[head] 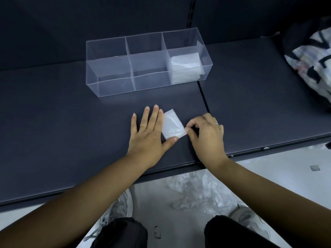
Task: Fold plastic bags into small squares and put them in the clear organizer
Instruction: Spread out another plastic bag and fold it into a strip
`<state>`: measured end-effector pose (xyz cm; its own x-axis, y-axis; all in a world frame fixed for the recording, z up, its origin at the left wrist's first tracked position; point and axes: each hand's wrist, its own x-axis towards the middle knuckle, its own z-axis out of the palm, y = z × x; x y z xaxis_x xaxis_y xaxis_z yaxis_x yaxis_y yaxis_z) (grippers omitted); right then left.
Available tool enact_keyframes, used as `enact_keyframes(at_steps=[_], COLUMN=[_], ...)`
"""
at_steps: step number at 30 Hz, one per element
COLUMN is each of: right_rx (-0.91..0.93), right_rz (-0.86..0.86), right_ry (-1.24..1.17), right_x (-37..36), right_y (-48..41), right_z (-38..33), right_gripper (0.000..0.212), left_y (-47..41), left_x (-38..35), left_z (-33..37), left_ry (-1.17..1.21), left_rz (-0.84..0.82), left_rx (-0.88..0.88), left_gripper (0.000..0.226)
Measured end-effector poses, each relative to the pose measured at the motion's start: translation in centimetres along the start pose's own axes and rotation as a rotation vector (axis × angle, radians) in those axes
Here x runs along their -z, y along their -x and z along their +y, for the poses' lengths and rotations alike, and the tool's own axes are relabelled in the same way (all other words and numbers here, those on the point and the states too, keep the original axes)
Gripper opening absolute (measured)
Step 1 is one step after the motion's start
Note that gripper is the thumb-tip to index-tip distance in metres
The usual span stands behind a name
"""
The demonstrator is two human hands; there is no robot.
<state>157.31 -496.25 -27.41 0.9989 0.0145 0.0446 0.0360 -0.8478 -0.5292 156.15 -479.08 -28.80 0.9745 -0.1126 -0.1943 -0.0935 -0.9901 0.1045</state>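
1. Two bare hands are down on the dark, matte shelf (62, 113), working one small packet between them.
2. That packet is the folded bag (172, 125): thin, milky-translucent plastic flattened into a neat little rectangle. It lies slightly askew near the shelf's front edge.
3. Left hand (148, 133) lies flat, palm down, with its fingers straight and spread. Its forefinger runs along the packet's left edge and its thumb tip touches the near corner. It grips nothing.
4. Right hand (206, 133) has its fingers curled in, and thumb and fingertips pinch the packet's right-hand corner.
5. A slim gold ring (142, 127) shows on the left hand, and another band (216, 123) on the right.
6. Further back sits the clear organizer (111, 59), a long box of rigid see-through walls, split into three compartments side by side.
7. Its rightmost compartment holds a stack of folded bags (186, 67), whitish squares lying flat on one another.
8. Far right on the shelf slumps a soft patterned bag (311, 59), white with black markings.
9. Below the shelf edge, crumpled loose plastic (195, 190) sits on the pale floor between the person's light-coloured shoes (123, 203).
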Motion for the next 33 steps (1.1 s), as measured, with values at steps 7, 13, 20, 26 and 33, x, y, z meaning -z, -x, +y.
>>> enact_keyframes(at_steps=[7, 13, 20, 26, 33], right_rx=[-0.073, -0.135, 0.414, 0.195, -0.118], right_rz=[-0.046, -0.165, -0.393, -0.487, -0.370], right_ry=[-0.009, -0.322, -0.121, -0.370, -0.422], right_x=[-0.4, 0.8, 5.7, 7.7, 7.1], right_y=[0.1, -1.3, -2.3, -5.2, -14.8], right_z=[-1.3, -3.4, -6.3, -7.5, -9.8], right_gripper=[0.012, 0.014, 0.028, 0.010, 0.018], left_y=[0.2, 2.1, 1.2, 0.3, 0.4], left_x=[-0.1, 0.4, 7.5, 8.7, 7.6], left_z=[0.5, 1.3, -3.0, -4.0, -7.0], left_ry=[0.007, 0.198, 0.681, 0.996, 1.158], left_rz=[-0.005, -0.005, 0.031, 0.030, 0.307], left_rx=[0.062, 0.182, -0.153, -0.056, 0.261], left_gripper=[0.092, 0.102, 0.110, 0.019, 0.013])
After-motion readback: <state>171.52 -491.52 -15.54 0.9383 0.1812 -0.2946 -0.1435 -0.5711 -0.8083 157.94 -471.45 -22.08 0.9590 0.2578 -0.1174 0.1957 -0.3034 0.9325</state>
